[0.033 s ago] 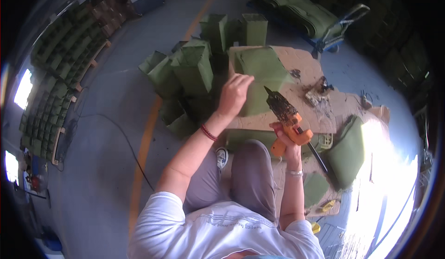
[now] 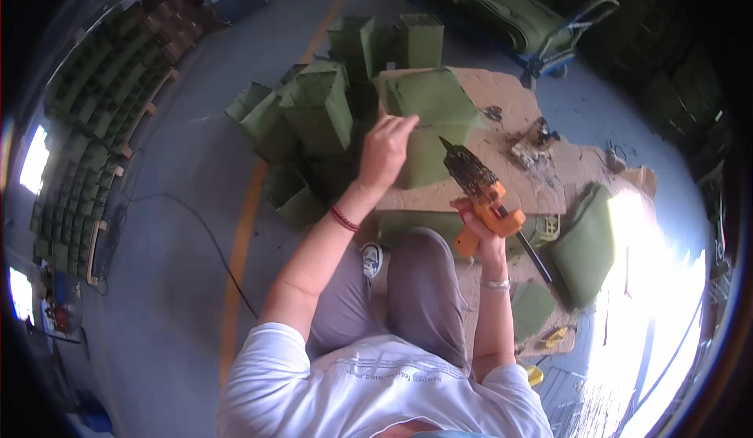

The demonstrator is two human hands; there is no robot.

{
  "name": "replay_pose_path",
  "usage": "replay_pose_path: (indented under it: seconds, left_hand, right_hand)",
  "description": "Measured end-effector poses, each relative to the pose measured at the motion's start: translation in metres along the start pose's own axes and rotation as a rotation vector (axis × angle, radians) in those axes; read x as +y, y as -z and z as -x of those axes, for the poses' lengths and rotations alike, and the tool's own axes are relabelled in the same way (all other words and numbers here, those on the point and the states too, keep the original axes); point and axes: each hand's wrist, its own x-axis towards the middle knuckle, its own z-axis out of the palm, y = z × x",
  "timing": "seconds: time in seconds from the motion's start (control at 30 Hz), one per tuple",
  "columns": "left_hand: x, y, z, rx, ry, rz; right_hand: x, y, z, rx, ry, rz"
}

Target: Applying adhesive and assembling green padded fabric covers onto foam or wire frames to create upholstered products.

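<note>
Orange glue gun (image 2: 496,212) is held poised by right hand (image 2: 485,232), three o'clock; left hand (image 2: 384,148) at twelve, grip can't be told; steadiness seemingly needed.

Smooth plastic tool (image 2: 506,222), matt cardboard (image 2: 537,191)

We wear a white short-sleeved shirt (image 2: 369,399) with greyish lettering (image 2: 392,374) across the front, grey-brown trousers (image 2: 427,293) and a dark-and-white shoe (image 2: 372,260); a red bracelet (image 2: 344,219) circles our left wrist (image 2: 358,201), a pale, shiny band (image 2: 496,285) our right wrist (image 2: 493,268).
</note>
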Motion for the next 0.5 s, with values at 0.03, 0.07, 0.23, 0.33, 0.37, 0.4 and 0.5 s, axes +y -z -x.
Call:
replay_pose_path:
  seconds: [0.03, 0.07, 0.23, 0.33, 0.37, 0.4, 0.5]
  left_hand:
    - [0.001, 0.005, -0.003, 0.005, 0.040, 0.045]
    - [0.000, 0.008, -0.005, 0.008, 0.079, 0.088]
    - [0.001, 0.000, 0.000, 0.012, 0.106, 0.122]
    - [0.004, -0.002, 0.002, -0.004, 0.121, 0.120]
    - [0.004, -0.001, 0.003, -0.001, 0.128, 0.128]
    - [0.004, 0.000, 0.004, 0.002, 0.134, 0.135]
    - [0.003, 0.001, 0.007, 0.010, 0.134, 0.134]
  right_hand:
    - [-0.002, -0.004, -0.001, 0.000, 0.001, 0.005]
    - [-0.002, -0.008, -0.004, -0.001, 0.003, 0.008]
    - [0.009, -0.012, -0.007, -0.014, 0.054, 0.032]
    - [0.011, -0.020, -0.007, -0.014, 0.092, 0.033]
    - [0.008, -0.023, -0.007, -0.013, 0.060, 0.074]
    - [0.007, -0.026, -0.007, -0.012, 0.028, 0.115]
    - [0.013, -0.030, -0.010, -0.017, 0.046, 0.088]
